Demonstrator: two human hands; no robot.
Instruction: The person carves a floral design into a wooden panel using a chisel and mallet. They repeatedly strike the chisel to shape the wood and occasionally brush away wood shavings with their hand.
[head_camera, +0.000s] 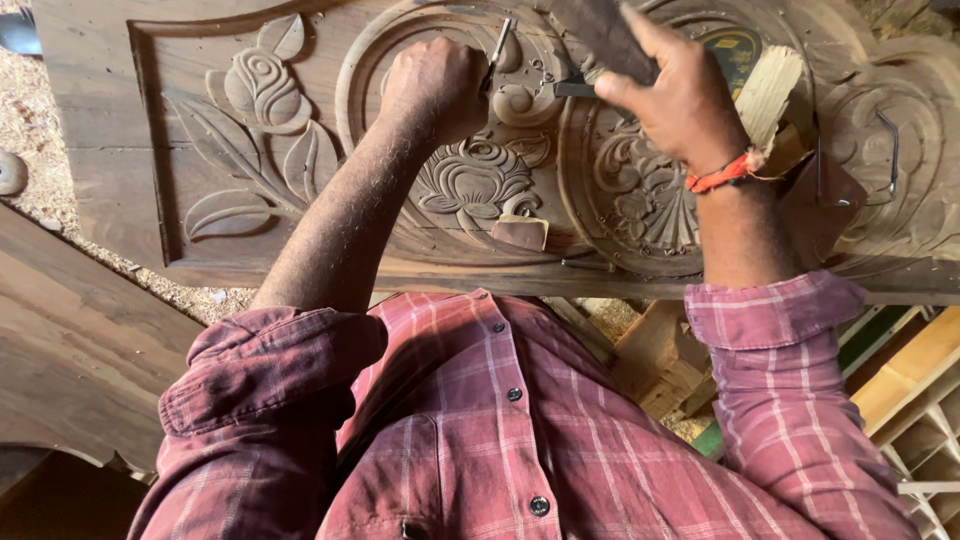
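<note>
The person's left hand (435, 90) is clenching round a slim metal chisel (497, 48), its fingers wrapped tight and the blade slanting down into the carved wooden panel (160, 140), just above the lotus-like flower (472, 180) cut in relief at the panel's middle. The fist is resting low on the wood, probably so the edge stays steady on the line being cut. The right hand (680, 100) is hovering beside that flower, over a round fan-shaped medallion (640, 195), and its fingers are gripping a dark block of wood (600, 35), raised as a mallet would be, level with the chisel's butt. A red thread is circling that wrist. A small flat offcut (520, 232) is lying just below the flower, and a bent metal tool (888, 145) is resting on the scrollwork well to the far side of the medallion, likely kept within reach. Sawdust (40, 150) is lying beyond the panel's leaf-carved end. The panel is leaning close against the person's checked shirt (480, 430), letting both forearms bear down on it.
</note>
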